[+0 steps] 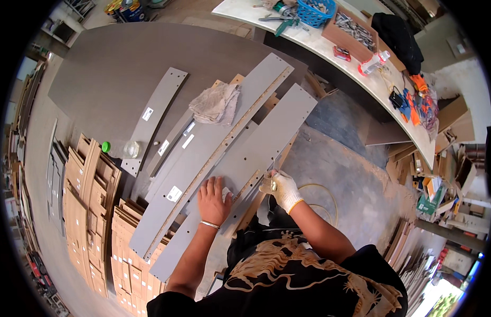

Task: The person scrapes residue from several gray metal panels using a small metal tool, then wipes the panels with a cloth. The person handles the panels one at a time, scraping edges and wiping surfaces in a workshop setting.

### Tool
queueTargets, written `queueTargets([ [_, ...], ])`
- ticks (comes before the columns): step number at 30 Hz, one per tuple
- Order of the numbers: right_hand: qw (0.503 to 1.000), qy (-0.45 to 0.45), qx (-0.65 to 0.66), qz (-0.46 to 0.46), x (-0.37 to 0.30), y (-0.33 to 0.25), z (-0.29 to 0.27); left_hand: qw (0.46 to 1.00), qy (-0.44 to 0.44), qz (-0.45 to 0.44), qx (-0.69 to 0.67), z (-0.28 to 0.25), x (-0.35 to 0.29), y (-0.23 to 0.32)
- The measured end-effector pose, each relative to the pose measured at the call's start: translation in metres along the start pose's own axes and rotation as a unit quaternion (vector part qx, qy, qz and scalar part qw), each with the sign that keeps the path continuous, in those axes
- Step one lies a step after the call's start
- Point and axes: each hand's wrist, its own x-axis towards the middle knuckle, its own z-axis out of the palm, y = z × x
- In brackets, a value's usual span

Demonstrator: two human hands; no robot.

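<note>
My left hand [214,203], bare with a bracelet at the wrist, lies with its fingers spread on a long grey panel [272,136]. The panel has small drilled holes and slants from lower left to upper right. My right hand [281,189] wears a white work glove. It is closed at the panel's near edge, its fingers curled round something small that I cannot make out. Just beyond lies a second grey panel [208,156] with a raw brown edge. A crumpled cloth [216,104] rests against its far side.
A narrow grey board [158,116] and a clear bottle [130,150] with a green cap lie to the left. Stacked brown boards [79,222] stand at lower left. At upper right, a white workbench [330,58] holds a blue basket [315,15] and a hardware box [340,36].
</note>
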Motion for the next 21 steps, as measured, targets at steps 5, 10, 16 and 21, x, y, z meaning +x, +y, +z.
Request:
queueTargets([
  [5, 0.978, 0.056, -0.174, -0.098, 0.036, -0.058, -0.063, 1.000, -0.016, 0.024, 0.010, 0.032, 0.036, 0.020],
  [10, 0.911, 0.083, -0.346, -0.207, 0.092, -0.177, -0.105, 0.995, -0.062, 0.072, 0.037, 0.037, 0.051, 0.003],
  [16, 0.689, 0.095, -0.647, -0.313, 0.167, -0.280, -0.103, 0.991, -0.071, 0.102, 0.051, 0.042, 0.052, -0.002],
  [21, 0.567, 0.007, -0.764, -0.308, 0.189, -0.319, -0.097, 0.990, -0.063, 0.116, 0.054, 0.047, 0.057, -0.002],
])
